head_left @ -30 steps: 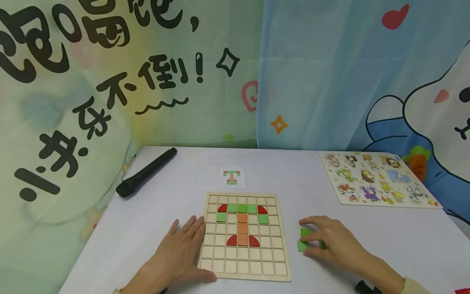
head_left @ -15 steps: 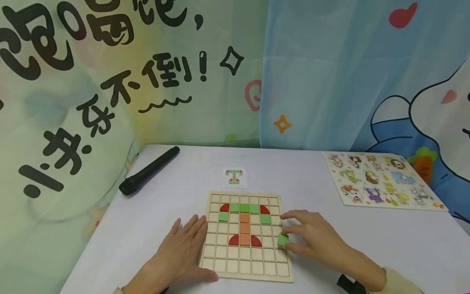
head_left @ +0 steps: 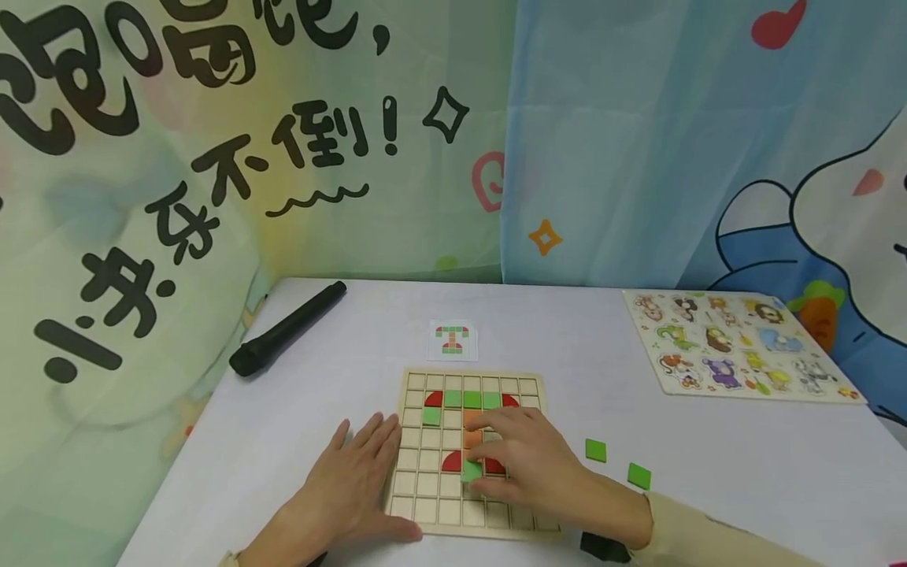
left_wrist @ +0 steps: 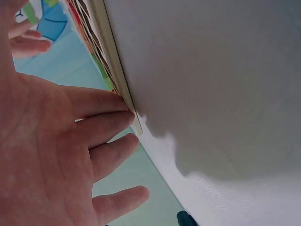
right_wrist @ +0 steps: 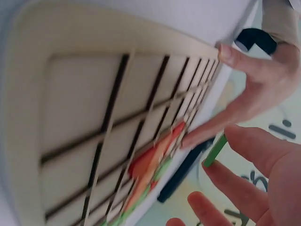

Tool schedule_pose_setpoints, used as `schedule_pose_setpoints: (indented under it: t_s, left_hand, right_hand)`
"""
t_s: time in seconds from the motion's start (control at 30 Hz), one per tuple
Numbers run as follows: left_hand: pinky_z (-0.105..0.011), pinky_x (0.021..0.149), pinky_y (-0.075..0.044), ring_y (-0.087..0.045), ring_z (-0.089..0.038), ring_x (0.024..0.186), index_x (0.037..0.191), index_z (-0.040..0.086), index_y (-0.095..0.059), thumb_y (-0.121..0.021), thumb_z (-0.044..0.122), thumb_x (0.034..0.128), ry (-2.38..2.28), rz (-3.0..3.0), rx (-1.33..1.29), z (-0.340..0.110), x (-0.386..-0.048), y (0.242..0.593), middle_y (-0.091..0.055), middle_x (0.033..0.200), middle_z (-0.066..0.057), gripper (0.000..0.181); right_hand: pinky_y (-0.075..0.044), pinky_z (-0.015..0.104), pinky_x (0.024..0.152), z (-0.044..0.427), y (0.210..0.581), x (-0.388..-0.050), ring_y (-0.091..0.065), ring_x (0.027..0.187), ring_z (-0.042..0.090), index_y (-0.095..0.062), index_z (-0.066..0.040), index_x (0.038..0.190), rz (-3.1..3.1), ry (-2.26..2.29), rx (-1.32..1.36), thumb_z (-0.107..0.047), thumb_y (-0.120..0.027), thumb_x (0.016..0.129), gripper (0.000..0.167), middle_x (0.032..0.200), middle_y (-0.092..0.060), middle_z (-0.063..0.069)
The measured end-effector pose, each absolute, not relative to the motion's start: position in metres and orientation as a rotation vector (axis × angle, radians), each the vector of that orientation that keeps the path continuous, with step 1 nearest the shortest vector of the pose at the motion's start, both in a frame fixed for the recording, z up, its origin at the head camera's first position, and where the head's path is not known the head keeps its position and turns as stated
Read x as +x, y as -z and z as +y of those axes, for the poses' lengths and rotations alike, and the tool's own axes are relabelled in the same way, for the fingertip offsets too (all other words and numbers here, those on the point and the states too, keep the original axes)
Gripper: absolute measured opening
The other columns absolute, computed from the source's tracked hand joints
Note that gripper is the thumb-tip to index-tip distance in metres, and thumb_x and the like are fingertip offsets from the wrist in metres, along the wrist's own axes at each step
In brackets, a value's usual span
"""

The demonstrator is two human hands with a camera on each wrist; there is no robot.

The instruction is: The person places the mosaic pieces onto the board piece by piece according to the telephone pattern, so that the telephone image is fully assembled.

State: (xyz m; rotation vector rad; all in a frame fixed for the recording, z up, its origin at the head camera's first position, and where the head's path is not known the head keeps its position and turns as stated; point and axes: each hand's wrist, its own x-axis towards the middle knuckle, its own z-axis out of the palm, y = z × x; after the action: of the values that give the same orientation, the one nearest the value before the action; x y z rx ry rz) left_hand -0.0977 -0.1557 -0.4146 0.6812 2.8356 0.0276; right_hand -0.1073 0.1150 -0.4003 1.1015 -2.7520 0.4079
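A wooden grid board (head_left: 428, 513) lies on the white table, partly filled with red quarter-round tiles (head_left: 451, 462), green square tiles (head_left: 452, 400) and orange squares (head_left: 471, 439). My left hand (head_left: 340, 492) rests along its left edge, fingers straight; the left wrist view shows those fingertips (left_wrist: 124, 117) touching the board's side. My right hand (head_left: 527, 461) is over the board, pinching a green square tile (head_left: 471, 472) between thumb and finger, just below the orange column. In the right wrist view this tile (right_wrist: 215, 149) appears edge-on, apart from the board. The right hand covers several cells.
Two loose green tiles (head_left: 596, 450) lie right of the board. A small pattern card (head_left: 452, 341) sits behind it. A black stick (head_left: 286, 329), perhaps a microphone, lies back left; an animal picture board (head_left: 744, 346) is back right. Printed curtains (head_left: 383, 236) hang behind the table.
My right hand has picked up a green tile from the pile on the right and carried it left over the board, to below the orange column. My left hand has stayed at the board's edge.
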Motion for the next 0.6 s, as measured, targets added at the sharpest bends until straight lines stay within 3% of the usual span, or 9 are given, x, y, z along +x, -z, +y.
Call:
schedule_pose_setpoints:
  t_s: [0.6]
  left_hand:
    - [-0.062, 0.122, -0.031, -0.035, -0.03, 0.155, 0.158, 0.006, -0.038, -0.06, 0.095, 0.0645, -0.007, 2.843, 0.686, -0.155, -0.097, 0.413, -0.036, 0.167, -0.009, 0.131]
  right_hand:
    - [-0.047, 0.044, 0.099, 0.088, 0.419, -0.104, -0.06, 0.117, 0.016, -0.081, -0.029, 0.099, -2.769, -0.187, 1.198, -0.047, -0.08, 0.085, 0.023, 0.12, -0.069, -0.006]
